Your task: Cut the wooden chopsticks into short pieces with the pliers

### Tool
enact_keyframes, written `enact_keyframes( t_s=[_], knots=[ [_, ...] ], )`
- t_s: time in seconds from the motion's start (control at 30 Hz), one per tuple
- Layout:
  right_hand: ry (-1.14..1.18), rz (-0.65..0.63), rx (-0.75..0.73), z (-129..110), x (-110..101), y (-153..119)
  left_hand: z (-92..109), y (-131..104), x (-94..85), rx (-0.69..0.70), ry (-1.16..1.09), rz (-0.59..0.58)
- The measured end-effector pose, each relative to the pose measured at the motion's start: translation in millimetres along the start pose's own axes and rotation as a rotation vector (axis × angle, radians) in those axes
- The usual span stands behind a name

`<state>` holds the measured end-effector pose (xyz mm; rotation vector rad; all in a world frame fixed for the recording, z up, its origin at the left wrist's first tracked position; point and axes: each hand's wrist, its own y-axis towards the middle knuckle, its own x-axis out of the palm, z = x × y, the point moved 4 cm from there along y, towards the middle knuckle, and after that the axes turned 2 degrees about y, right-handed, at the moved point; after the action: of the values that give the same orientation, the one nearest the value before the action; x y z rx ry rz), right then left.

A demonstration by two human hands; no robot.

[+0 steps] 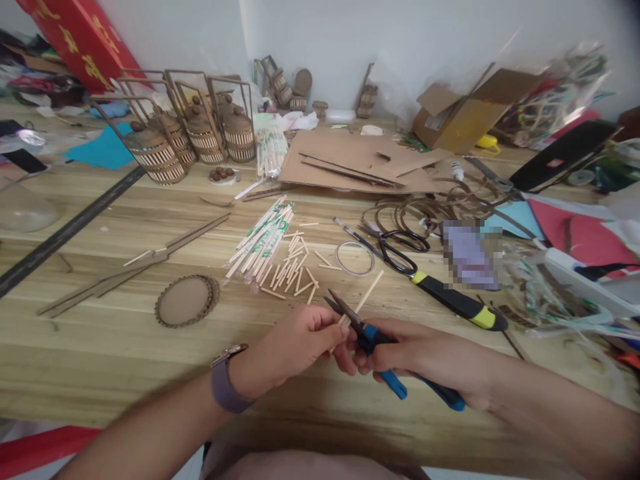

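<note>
My left hand (313,333), with a watch on its wrist, pinches a thin pale wooden stick (370,291), which looks like a chopstick. My right hand (400,350) is wrapped around blue-handled pliers (371,337). The pliers' dark jaws are spread close to the stick, just beyond my left fingertips; whether they touch it I cannot tell. Beyond my hands lies a loose scatter of short cut sticks (287,275). Beside it rest several paper-wrapped chopsticks (265,237). A round cardboard disc with a scalloped edge (185,300) lies left of my hands.
Black-handled scissors (400,250), a yellow-and-black utility knife (455,300) and a tape ring (355,259) lie to the right. Several small lidded baskets with tall handles (157,157) stand back left. A cardboard sheet (330,153) and coiled brown strips (415,207) lie farther back.
</note>
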<state>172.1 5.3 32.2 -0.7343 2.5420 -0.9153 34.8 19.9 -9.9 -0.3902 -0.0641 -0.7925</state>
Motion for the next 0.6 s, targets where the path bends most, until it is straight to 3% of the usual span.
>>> enact_keyframes(
  t_s=[0.17,0.6],
  knots=[
    [0.062,-0.072,0.024,1.1,3.6,1.0,-2.3,0.1,-0.7,-0.007,-0.003,0.010],
    [0.047,-0.060,0.013,2.7,3.2,1.6,-5.9,0.5,-1.6,-0.013,-0.011,0.011]
  ],
)
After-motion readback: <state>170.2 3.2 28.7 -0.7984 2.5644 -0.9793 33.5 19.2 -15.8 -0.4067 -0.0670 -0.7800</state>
